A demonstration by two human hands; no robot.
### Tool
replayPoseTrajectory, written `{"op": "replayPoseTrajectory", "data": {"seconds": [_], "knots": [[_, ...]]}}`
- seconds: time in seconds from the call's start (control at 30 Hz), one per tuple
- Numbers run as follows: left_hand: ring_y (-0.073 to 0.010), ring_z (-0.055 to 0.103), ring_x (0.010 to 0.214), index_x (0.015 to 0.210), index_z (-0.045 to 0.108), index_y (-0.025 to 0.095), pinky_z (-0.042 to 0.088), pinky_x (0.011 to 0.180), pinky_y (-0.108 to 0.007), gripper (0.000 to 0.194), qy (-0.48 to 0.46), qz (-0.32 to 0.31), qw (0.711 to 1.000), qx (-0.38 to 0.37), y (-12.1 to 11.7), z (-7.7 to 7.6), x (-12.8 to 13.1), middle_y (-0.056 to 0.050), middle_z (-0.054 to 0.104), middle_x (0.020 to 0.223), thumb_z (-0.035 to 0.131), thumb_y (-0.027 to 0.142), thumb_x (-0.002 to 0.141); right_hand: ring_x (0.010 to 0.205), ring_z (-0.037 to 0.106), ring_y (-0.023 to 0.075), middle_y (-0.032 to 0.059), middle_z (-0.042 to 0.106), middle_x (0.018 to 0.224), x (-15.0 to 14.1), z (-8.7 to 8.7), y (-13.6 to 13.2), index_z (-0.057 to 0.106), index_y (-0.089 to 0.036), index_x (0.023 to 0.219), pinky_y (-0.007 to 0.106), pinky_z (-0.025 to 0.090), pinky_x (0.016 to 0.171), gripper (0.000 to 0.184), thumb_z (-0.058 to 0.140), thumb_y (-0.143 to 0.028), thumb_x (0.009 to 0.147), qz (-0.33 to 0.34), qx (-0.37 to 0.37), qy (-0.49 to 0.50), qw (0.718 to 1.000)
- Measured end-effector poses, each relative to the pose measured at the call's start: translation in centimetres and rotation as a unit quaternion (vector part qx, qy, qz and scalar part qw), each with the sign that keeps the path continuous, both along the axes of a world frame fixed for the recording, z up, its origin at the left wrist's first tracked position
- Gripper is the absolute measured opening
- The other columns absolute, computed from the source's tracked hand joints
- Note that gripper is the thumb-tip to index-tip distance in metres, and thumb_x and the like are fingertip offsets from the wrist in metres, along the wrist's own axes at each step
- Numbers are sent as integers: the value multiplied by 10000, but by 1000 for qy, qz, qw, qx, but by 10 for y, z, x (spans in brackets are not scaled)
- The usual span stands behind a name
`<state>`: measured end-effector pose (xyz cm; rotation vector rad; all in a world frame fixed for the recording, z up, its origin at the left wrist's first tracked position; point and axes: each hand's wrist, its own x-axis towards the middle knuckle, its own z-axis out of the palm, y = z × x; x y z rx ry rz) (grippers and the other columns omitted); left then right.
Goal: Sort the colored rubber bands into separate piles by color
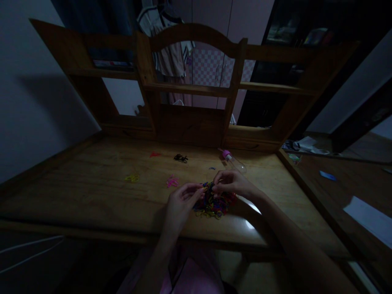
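A tangled heap of multicoloured rubber bands (214,210) lies on the wooden desk near its front edge. My left hand (183,200) is at the heap's left side, thumb and forefinger pinched on a rubber band at its top. From the right, my right hand (234,183) pinches a rubber band in the same heap, close to the left fingertips. Small sorted groups lie beyond: pink rubber bands (172,181), yellow ones (132,178), black ones (181,158) and red ones (154,154). A small bluish piece (212,168) lies alone behind the heap. Dim light hides finer detail.
A clear bottle with a pink cap (227,154) lies on its side behind my right hand. A wooden shelf unit (190,126) rises along the desk's back. On the lower surface at right are a blue card (327,175) and white paper (369,218).
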<state>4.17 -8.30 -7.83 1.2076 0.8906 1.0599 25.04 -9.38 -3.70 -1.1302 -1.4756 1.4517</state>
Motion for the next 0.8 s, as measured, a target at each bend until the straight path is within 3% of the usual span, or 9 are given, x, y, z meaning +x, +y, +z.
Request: {"op": "replayPoseTrajectory", "data": {"seconds": [0.3, 0.5, 0.8], "knots": [[-133, 676, 729, 865, 642, 145, 553, 669, -193, 246, 4, -20, 1000, 11, -5, 4, 3, -25, 692, 799, 751, 314, 722, 647, 679, 150, 19, 689, 703, 1, -4, 1, 630, -138, 843, 247, 538, 615, 284, 787, -332, 707, 8, 11, 1, 1000], [-134, 670, 744, 856, 641, 149, 558, 698, -205, 232, 2, -30, 999, 20, -8, 4, 6, -26, 692, 820, 744, 315, 729, 657, 676, 137, 42, 707, 820, 0, -4, 0, 666, -139, 1006, 250, 547, 637, 356, 763, -349, 735, 55, -4, 13, 998], [-145, 687, 761, 889, 644, 146, 561, 733, -221, 245, 1, -28, 1000, 15, -8, 4, 7, -37, 703, 829, 735, 320, 742, 620, 669, 138, 34, 694, 732, 2, -6, 0, 670, -126, 872, 241, 542, 598, 304, 759, -382, 735, 46, 1, 4, 999]]}}
